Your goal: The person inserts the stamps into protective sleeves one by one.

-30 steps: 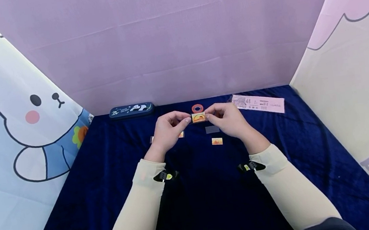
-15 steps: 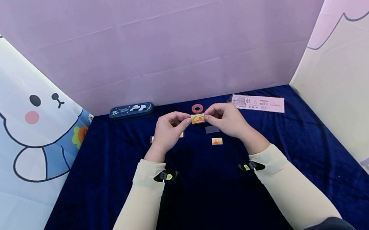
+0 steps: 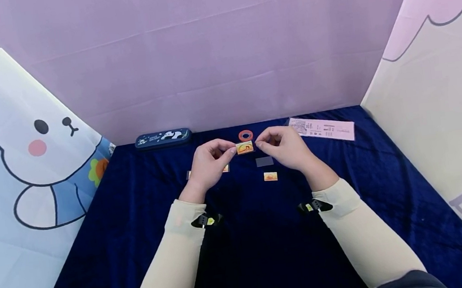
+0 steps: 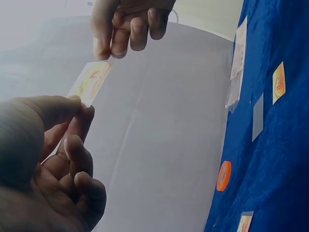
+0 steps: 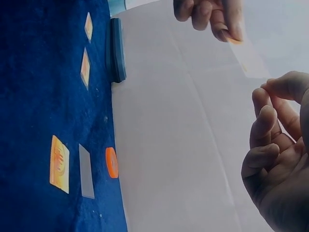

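Nearest, a loose orange card [image 3: 271,176] is lying on the blue cloth [image 3: 406,219], with a clear slip [image 3: 265,161] just beyond it. Above the cloth, the left hand [image 3: 212,163] is pinching a small picture card [image 3: 244,147] by one edge, while the right hand [image 3: 287,149], fingers curling around nothing, is hovering just beside the opposite edge it was touching half a second ago. Behind, a red ring [image 3: 240,136] is resting between a blue case [image 3: 163,139] and a pink packet [image 3: 323,128].

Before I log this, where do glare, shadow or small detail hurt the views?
Left wrist: bright haze upper left, held yellow-orange card washed out, left hand shadowed; right wrist: that card nearly fades into the pale backdrop, right hand dim; head: fairly even light, fine print on the pink sheet illegible.
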{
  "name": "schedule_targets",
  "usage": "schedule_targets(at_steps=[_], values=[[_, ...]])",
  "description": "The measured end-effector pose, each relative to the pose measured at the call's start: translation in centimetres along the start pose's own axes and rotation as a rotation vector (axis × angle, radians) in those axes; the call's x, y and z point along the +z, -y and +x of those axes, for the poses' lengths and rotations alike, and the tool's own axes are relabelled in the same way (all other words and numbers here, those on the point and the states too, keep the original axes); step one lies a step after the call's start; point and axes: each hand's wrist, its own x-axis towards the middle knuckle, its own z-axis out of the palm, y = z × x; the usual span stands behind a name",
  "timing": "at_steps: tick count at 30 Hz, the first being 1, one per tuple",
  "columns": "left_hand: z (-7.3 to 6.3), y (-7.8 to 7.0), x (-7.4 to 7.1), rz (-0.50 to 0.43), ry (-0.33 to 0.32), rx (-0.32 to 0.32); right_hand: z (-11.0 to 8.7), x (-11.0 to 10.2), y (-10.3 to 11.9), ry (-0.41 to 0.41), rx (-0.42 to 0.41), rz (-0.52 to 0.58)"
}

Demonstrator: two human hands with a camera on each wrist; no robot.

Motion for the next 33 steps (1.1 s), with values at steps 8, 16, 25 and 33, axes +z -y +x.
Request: schedule_targets(at_steps=[8,16,25,33], values=[[0.3,1.0,-0.4,0.029,-0.013,-0.021,0.2,-0.7,-0.1,-0.034,0.004,-0.013],[1.4,4.3,0.3,0.056,0.029,-0.076,-0.1,-1.3,-2.1,0.004,0.048,-0.123],[2.6,7.4,1.6,0.139,0.143,-0.203,-1.5,-2.1,-4.7,0.076,0.120,-0.214],[3.0,8.3,2.7,0.245,0.177,-0.282,-2.0,-2.0,-6.3,0.142,0.198,-0.317]])
